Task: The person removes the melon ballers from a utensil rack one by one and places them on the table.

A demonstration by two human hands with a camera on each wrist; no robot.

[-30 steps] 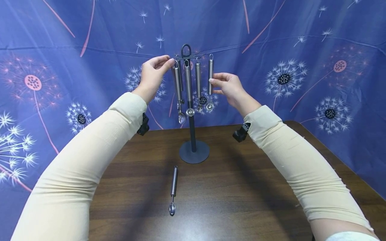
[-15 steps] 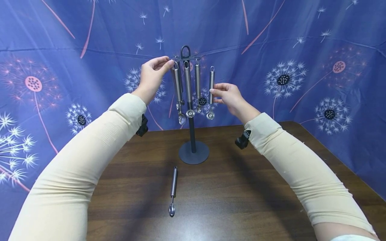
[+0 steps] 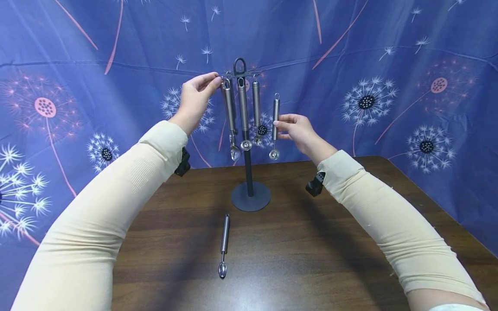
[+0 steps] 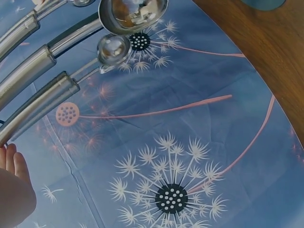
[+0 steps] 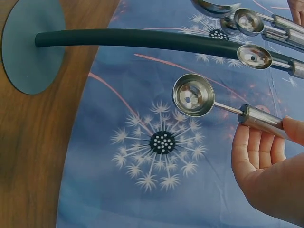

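A loose metal spoon (image 3: 224, 242) lies on the wooden table (image 3: 311, 259), its bowl toward the person, well short of the far edge. Beyond it, the fingers of the right hand (image 3: 299, 129) pinch the handle of a second spoon (image 3: 276, 113), held upright, bowl down, above the table and apart from a dark stand (image 3: 249, 172). The left hand (image 3: 194, 98) pinches the stand's top beside the hanging spoons (image 3: 243, 110). The stand's round base sits near the table's far edge, before a blue dandelion-print cloth (image 3: 311, 65).
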